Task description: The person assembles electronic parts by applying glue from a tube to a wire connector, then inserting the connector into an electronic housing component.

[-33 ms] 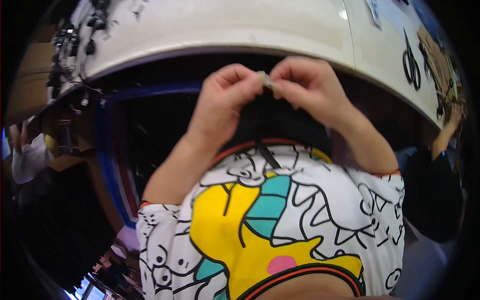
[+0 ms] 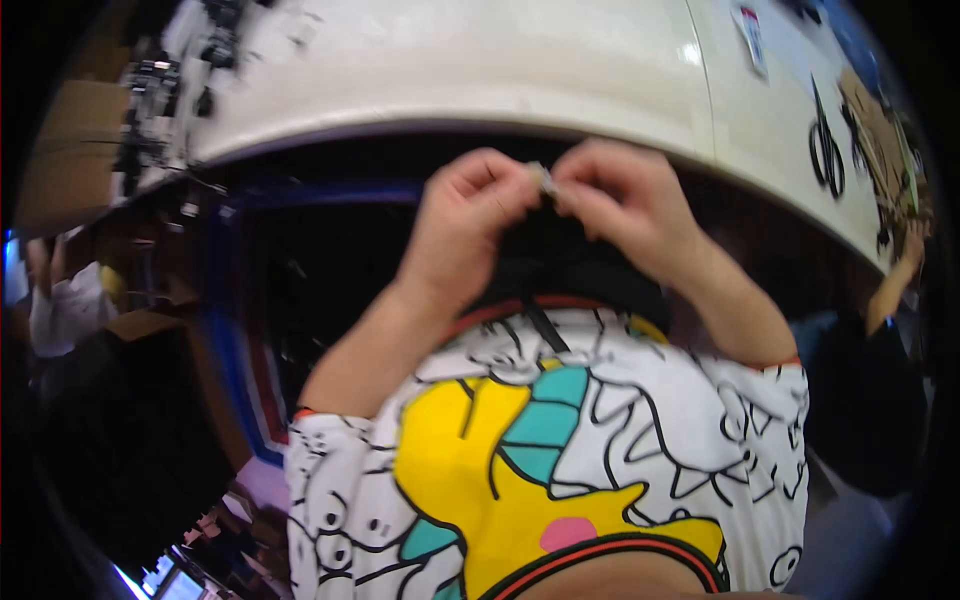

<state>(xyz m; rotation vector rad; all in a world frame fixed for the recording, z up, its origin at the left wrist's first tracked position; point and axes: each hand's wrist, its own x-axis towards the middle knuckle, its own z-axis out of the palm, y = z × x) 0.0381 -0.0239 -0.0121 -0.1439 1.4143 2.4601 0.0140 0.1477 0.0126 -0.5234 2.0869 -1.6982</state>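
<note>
My left hand (image 2: 468, 228) and my right hand (image 2: 632, 208) are raised close together just in front of the table's near edge. Thumb and forefinger of each are pinched on a small pale, whitish piece (image 2: 543, 178), which bridges the gap between the fingertips. It is too small and blurred for me to tell its kind. The other fingers of both hands are curled inward.
Ahead lies a white table (image 2: 450, 75). Black cables and small parts (image 2: 150, 105) crowd its left end. At right are black scissors (image 2: 826, 150), a white-and-red tube (image 2: 752, 40) and another person's hand (image 2: 914, 242). A blue-edged frame (image 2: 228, 330) stands at left.
The whole view has shifted slightly, so the table and my hands appear a little lower and farther right. Both hands keep their pinch on the small pale piece.
</note>
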